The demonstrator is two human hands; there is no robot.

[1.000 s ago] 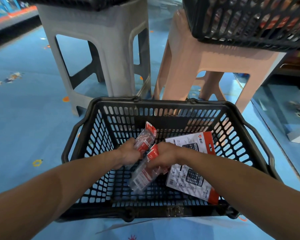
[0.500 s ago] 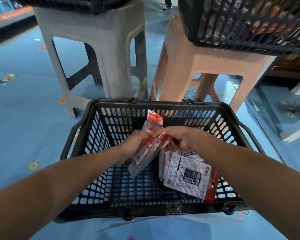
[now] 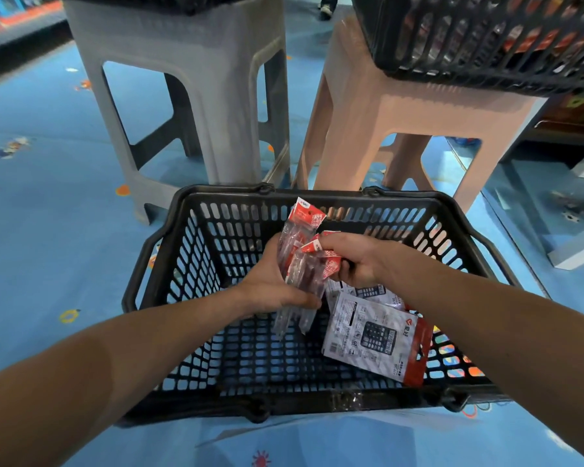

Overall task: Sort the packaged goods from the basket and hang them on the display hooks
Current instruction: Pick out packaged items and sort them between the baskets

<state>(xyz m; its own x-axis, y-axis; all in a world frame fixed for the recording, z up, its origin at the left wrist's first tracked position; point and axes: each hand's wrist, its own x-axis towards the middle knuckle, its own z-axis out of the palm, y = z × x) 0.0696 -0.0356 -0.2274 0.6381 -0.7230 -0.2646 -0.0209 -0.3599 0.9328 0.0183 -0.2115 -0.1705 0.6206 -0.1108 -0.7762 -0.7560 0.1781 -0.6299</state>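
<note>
Clear packets (image 3: pixel 294 254) now bunch together, red headers pointing to the basket's (image 3: pixel 317 193) far rim. Left hand (image 3: pixel 270 288) grips them; right hand (image 3: pixel 359 261) pinches one header.

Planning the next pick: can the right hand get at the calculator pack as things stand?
Likely not yet: the right hand pinches a clear packet, though the calculator pack lies uncovered just beneath it.

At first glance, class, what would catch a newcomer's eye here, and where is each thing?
Over the black basket, the left hand grips a bunch of clear red-topped packets while the right hand pinches their tops. A white calculator pack lies on the basket floor at right. Behind stand a grey stool and a pink stool.
</note>
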